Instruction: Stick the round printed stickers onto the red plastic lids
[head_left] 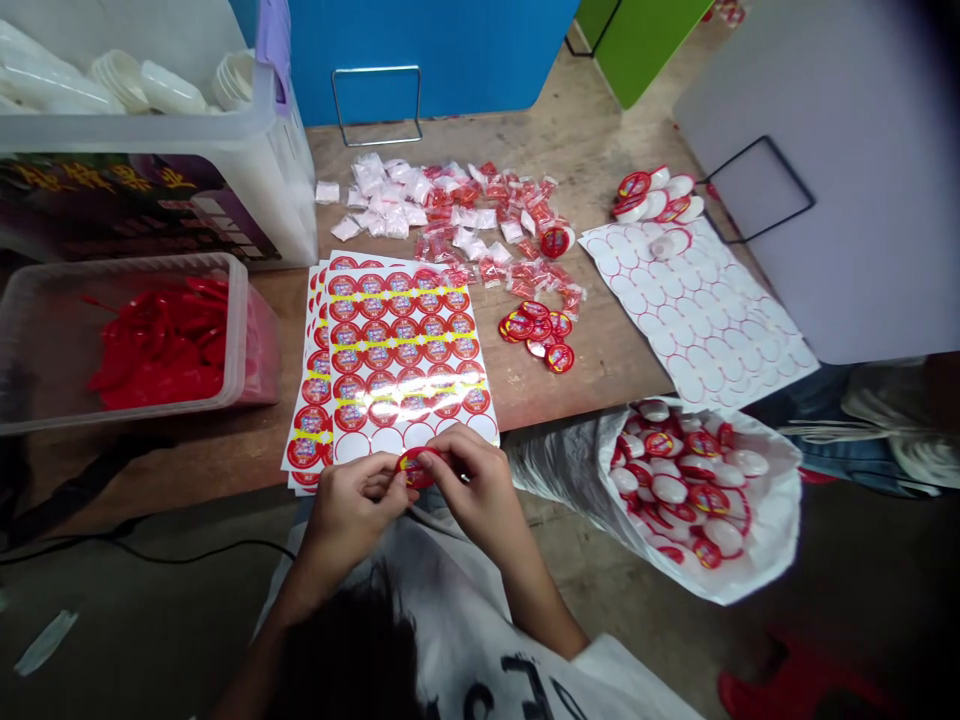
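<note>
The stacked red-label sticker sheets (397,350) overhang the near edge of the wooden table (600,120) at lower centre. Just past that edge, above open floor (150,600), the left hand (349,515) and right hand (472,480) both pinch a round red sticker (415,467).

A scuffed wooden desk (600,130) stands on a dusty concrete floor (150,620), backed by a blue panel (427,50) and a green panel (637,40), with a pale grey board (840,180) at its right.
</note>
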